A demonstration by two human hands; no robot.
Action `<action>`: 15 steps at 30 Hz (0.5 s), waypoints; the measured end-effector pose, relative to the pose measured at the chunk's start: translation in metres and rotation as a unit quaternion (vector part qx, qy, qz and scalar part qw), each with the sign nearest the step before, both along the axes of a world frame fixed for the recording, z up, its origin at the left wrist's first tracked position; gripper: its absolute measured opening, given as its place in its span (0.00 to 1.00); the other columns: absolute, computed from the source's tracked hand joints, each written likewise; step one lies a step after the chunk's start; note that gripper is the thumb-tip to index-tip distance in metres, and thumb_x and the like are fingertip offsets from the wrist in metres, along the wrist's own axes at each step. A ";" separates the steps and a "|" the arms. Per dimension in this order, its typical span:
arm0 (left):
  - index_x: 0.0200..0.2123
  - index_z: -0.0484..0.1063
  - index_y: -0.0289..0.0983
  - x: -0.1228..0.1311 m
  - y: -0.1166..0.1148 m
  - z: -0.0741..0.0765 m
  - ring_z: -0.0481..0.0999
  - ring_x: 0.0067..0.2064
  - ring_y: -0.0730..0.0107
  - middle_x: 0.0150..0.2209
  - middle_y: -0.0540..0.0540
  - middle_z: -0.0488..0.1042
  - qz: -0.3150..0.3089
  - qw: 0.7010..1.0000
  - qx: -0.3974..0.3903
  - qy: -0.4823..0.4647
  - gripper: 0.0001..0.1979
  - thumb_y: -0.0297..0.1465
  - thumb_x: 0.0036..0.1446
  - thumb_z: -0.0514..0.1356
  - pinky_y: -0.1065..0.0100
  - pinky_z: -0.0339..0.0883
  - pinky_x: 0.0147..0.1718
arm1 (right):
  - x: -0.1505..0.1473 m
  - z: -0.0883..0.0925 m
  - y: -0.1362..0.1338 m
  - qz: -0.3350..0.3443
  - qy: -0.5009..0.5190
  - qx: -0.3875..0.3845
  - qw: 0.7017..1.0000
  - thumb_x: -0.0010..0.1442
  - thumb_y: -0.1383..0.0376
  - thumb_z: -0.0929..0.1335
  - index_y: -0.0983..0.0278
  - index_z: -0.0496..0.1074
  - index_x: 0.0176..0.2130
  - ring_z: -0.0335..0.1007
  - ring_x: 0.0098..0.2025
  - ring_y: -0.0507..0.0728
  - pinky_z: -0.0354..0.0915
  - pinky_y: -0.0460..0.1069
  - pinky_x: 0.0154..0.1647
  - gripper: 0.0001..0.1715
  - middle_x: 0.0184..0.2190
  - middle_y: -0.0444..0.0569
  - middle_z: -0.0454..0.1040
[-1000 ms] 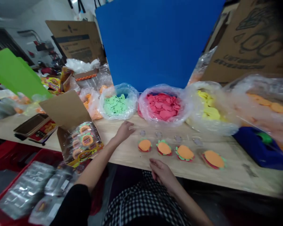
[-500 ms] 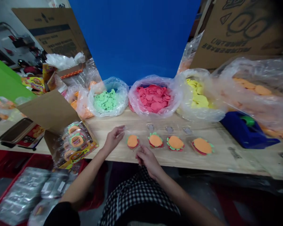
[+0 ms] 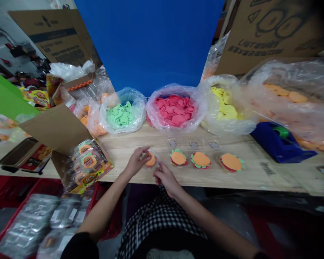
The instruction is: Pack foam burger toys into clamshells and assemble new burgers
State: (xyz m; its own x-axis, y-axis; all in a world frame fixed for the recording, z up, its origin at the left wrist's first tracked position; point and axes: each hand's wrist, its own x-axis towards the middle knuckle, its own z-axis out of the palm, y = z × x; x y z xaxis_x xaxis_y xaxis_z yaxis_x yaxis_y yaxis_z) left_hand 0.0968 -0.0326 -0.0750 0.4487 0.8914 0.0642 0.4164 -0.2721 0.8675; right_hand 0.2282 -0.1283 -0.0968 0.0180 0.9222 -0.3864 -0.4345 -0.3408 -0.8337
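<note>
A clear plastic clamshell (image 3: 154,154) with an orange foam burger piece (image 3: 150,161) in it sits between my hands near the table's front edge. My left hand (image 3: 136,163) has its fingertips on the clamshell's left and far side, over the lid. Curled at the near right edge, my right hand (image 3: 166,178) seems to pinch the rim, though the contact is small and blurred. To the right, three open clamshells hold layered foam burgers (image 3: 178,158), (image 3: 201,159), (image 3: 231,162) of orange, green and red pieces. Their raised lids (image 3: 193,145) lie behind, each with a grey patch.
Plastic bags of green pieces (image 3: 121,114), red pieces (image 3: 175,110) and yellow pieces (image 3: 226,106) line the back. A blue tape dispenser (image 3: 278,144) stands right. At left is an open display box (image 3: 88,172) of packed burgers; red crates (image 3: 39,185) sit below.
My left hand has moved right, from beside the leftmost clamshell onto it, and the lid now appears over the burger. My right hand stays by its near edge. The view has shifted slightly.
</note>
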 end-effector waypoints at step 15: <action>0.41 0.61 0.35 -0.015 -0.033 0.006 0.70 0.37 0.69 0.37 0.46 0.70 0.075 0.954 -0.235 -0.169 0.27 0.32 0.37 0.68 0.67 0.64 0.37 | 0.010 -0.002 0.018 -0.022 -0.173 0.148 0.974 0.53 0.55 0.63 0.63 0.66 0.33 0.57 0.26 0.51 0.56 0.45 0.26 0.14 0.24 0.41 0.61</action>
State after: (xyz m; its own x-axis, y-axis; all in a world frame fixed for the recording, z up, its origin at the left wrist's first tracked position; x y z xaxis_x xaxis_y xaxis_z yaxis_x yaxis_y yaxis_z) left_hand 0.0821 -0.0659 -0.0686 0.3383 0.9097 -0.2406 0.0946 0.2215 0.9706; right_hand 0.2381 -0.1104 -0.0987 0.1422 0.9876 -0.0671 -0.1198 -0.0501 -0.9915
